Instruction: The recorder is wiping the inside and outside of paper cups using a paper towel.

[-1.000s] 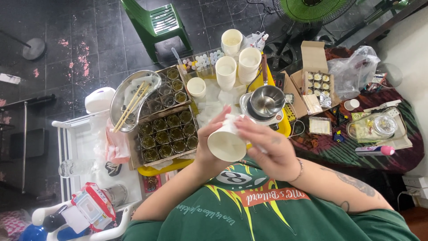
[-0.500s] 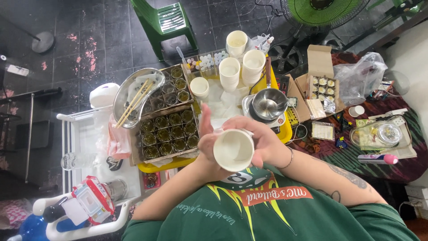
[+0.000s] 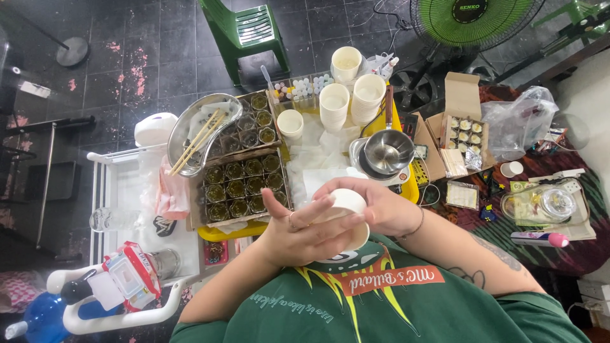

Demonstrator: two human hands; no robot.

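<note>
At lower centre, both hands are gripping a white paper cup (image 3: 350, 209): left hand (image 3: 304, 232) fingers curling across it, right hand (image 3: 381, 208) seemingly cupping behind.

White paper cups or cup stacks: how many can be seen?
6: one held in both hands, a single cup by the jar trays, three stacks behind it, and a small one far right. Others may be hidden.

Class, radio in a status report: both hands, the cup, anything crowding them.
Left hand and right hand both clasp white paper cup. Cup at chest, above yellow tray. Nothing blocking.
</note>
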